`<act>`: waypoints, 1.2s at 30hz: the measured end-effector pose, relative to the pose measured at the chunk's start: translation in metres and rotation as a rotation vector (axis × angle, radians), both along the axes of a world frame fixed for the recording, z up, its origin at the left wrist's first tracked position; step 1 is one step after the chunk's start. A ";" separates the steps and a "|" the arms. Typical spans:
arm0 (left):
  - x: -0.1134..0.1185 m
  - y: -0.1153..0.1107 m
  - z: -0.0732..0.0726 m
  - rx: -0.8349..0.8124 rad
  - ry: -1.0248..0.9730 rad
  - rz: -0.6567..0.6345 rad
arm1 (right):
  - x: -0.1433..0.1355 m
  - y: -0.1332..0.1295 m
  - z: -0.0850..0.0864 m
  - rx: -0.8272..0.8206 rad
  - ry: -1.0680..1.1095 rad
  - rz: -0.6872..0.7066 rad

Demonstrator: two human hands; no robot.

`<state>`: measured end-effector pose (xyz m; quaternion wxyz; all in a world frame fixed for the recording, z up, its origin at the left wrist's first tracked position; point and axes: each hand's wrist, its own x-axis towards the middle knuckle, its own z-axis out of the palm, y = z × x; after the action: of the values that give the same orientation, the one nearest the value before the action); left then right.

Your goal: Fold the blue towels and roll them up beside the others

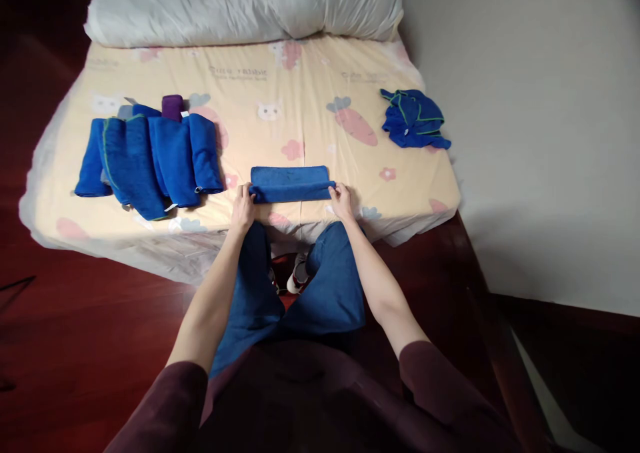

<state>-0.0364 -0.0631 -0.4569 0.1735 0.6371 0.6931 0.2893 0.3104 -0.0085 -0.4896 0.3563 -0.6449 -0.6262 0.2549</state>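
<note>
A blue cloth (290, 191), folded into a flat strip with its near part doubled over, lies at the near edge of the bed. My left hand (244, 206) pinches its left end, and my right hand (342, 201) pinches its right end. To the left, several rolled or folded blue towels (170, 156) lie side by side, with a purple roll (173, 107) behind them. A crumpled blue cloth with green edging (415, 119) rests at the right side of the bed.
The bed (300, 99) has a yellow sheet printed with rabbits and carrots. A thick, pale rolled quilt (245, 6) lies across its far side. A light wall (545, 139) stands at the right. Below is a dark red floor (100, 319).
</note>
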 end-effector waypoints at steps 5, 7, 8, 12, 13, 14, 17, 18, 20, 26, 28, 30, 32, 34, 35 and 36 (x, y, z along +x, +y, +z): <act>0.003 -0.001 0.003 0.032 -0.004 0.019 | -0.005 -0.001 0.006 -0.058 0.141 -0.006; 0.003 -0.002 0.004 0.019 0.002 0.014 | -0.006 -0.001 0.007 -0.073 0.170 -0.029; 0.003 -0.002 0.004 0.010 0.010 0.013 | -0.006 -0.001 0.007 -0.077 0.173 -0.041; 0.002 0.000 0.002 -0.026 0.064 0.003 | -0.003 -0.001 0.006 -0.076 0.143 -0.067; 0.001 0.000 0.001 -0.031 0.074 0.000 | -0.003 -0.001 0.005 -0.078 0.127 -0.076; 0.001 0.000 0.000 -0.033 0.081 -0.003 | -0.003 -0.001 0.006 -0.087 0.110 -0.086; 0.001 0.000 -0.003 -0.029 0.097 -0.005 | -0.005 -0.001 0.007 -0.126 0.081 -0.113; 0.001 0.000 -0.003 -0.028 0.099 -0.004 | -0.006 -0.001 0.008 -0.135 0.079 -0.122; 0.001 0.000 -0.004 -0.027 0.098 0.001 | -0.007 -0.001 0.010 -0.145 0.073 -0.140; 0.001 0.002 -0.005 -0.046 0.084 -0.002 | -0.007 -0.001 0.011 -0.158 0.085 -0.165; 0.000 0.003 -0.006 -0.049 0.087 -0.007 | -0.006 -0.002 0.009 -0.156 0.093 -0.165; -0.001 0.003 -0.007 -0.044 0.093 -0.016 | -0.006 -0.002 0.008 -0.155 0.097 -0.168; -0.001 0.003 -0.008 -0.040 0.098 -0.022 | -0.005 -0.002 0.007 -0.159 0.103 -0.175; -0.001 0.004 -0.007 -0.043 0.099 -0.017 | -0.006 -0.002 0.006 -0.169 0.111 -0.180; -0.001 0.004 -0.007 -0.047 0.097 -0.010 | -0.006 -0.002 0.007 -0.172 0.113 -0.184; 0.000 0.004 -0.007 -0.051 0.094 -0.003 | -0.006 -0.002 0.008 -0.175 0.113 -0.187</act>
<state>-0.0366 -0.0590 -0.4635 0.1574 0.6466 0.7065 0.2409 0.3044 -0.0102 -0.4820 0.3554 -0.7139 -0.5176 0.3100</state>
